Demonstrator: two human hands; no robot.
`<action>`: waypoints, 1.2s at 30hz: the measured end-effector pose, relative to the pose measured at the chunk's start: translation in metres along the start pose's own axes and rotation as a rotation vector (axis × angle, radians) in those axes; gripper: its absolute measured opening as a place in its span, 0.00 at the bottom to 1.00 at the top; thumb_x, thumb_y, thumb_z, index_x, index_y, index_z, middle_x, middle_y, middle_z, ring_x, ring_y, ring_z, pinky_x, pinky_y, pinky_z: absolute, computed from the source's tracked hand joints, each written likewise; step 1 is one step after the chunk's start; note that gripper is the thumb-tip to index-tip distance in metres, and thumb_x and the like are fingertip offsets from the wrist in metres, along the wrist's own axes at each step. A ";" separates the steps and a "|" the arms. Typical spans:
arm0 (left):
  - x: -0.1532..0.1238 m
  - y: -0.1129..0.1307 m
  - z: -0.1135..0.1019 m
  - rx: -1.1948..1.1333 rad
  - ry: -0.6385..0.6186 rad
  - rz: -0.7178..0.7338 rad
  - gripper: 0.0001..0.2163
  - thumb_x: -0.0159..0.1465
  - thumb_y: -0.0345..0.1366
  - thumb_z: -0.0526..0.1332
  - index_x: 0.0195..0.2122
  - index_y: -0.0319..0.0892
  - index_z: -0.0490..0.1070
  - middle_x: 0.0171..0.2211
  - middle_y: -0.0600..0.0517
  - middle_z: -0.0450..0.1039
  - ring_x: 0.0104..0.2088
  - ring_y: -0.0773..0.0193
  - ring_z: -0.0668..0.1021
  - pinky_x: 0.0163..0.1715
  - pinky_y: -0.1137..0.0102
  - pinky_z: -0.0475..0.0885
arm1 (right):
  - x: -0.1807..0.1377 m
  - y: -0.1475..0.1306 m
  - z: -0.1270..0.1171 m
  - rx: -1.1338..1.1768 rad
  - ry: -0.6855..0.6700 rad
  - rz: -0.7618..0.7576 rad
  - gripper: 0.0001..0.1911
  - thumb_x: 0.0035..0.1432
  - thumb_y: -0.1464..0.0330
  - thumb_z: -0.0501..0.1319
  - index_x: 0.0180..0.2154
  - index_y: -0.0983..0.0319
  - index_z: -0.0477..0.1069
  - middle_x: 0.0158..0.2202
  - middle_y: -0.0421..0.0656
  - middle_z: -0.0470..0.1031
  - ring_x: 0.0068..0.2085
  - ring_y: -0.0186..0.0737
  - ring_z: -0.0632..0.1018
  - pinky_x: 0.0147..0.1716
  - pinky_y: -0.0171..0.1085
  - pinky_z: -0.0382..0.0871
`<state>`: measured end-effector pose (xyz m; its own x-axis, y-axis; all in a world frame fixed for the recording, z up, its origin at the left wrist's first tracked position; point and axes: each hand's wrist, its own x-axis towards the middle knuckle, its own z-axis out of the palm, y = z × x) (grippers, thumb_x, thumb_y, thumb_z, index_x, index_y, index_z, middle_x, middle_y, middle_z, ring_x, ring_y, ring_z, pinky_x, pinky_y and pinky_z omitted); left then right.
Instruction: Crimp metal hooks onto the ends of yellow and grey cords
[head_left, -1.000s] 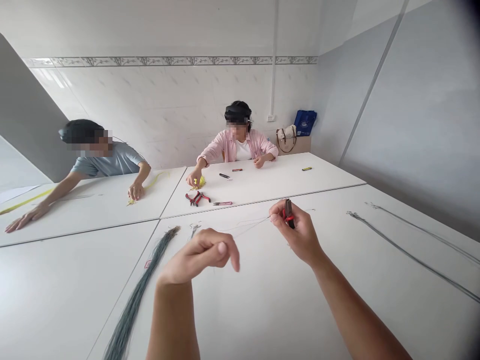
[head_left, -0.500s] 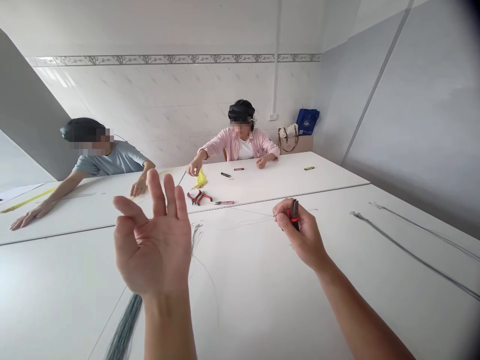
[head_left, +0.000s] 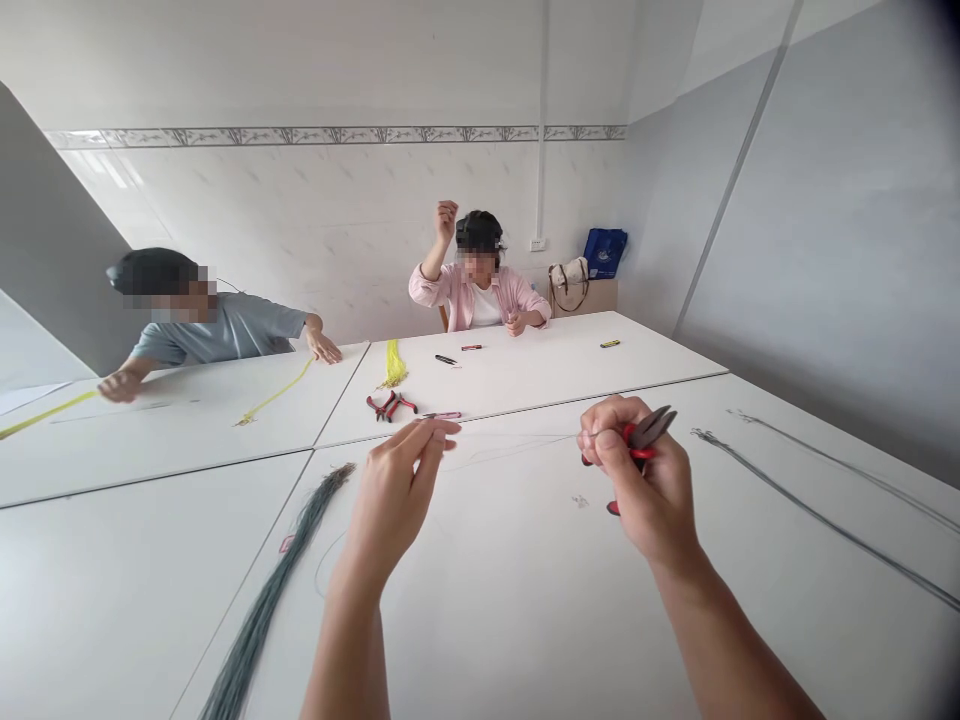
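"Two grips off the counter [head_left: 525,620] at once: what did you have?"

"Your right grip [head_left: 645,480] was closed on the red handles of the pliers [head_left: 651,428], their tips sticking up past your fingers. A thin wire [head_left: 517,440] ran from that hand toward your left grip [head_left: 394,505], whose fingers were bunched near it. I couldn't tell whether they pinched it."

"What could have gone wrong?"

"That wire was very fine, so a sharp pull could have snapped it or slipped it free, and the pliers could have nicked it. A long bundle of gray strands [head_left: 277,590] lay just beside your left wrist, where a loose end could have tangled."

"What else was around you?"

"A second bundle [head_left: 825,520] lay to your right. Farther off, small pliers [head_left: 388,406] and a yellow tassel [head_left: 393,366] sat on the next counter, with a co-worker in a pink shirt [head_left: 480,295] behind them."
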<state>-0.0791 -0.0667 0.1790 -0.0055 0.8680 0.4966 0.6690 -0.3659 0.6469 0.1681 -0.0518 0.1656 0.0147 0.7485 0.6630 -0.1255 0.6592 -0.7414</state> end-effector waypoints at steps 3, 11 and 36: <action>-0.006 0.004 -0.010 -0.467 -0.306 -0.019 0.19 0.74 0.44 0.52 0.35 0.41 0.77 0.40 0.43 0.82 0.41 0.55 0.83 0.37 0.64 0.79 | 0.003 0.007 0.000 0.006 0.053 0.047 0.09 0.70 0.60 0.60 0.37 0.57 0.68 0.31 0.39 0.64 0.30 0.36 0.66 0.30 0.38 0.64; -0.010 0.017 -0.005 -0.922 -0.022 0.132 0.18 0.72 0.48 0.52 0.26 0.48 0.68 0.39 0.49 0.82 0.34 0.59 0.84 0.28 0.65 0.80 | -0.006 0.017 0.025 0.002 -0.099 0.148 0.12 0.70 0.59 0.58 0.34 0.58 0.66 0.31 0.39 0.65 0.29 0.34 0.65 0.26 0.36 0.60; -0.015 0.045 0.032 -0.076 0.199 0.304 0.06 0.65 0.26 0.64 0.34 0.45 0.75 0.23 0.60 0.58 0.24 0.72 0.61 0.26 0.74 0.60 | -0.009 0.001 0.020 -0.091 -0.261 0.162 0.10 0.71 0.61 0.59 0.35 0.58 0.69 0.31 0.37 0.66 0.28 0.32 0.63 0.27 0.34 0.59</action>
<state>-0.0256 -0.0859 0.1820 0.0356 0.6362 0.7707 0.6055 -0.6272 0.4898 0.1481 -0.0592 0.1612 -0.2551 0.8081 0.5309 -0.0159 0.5455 -0.8380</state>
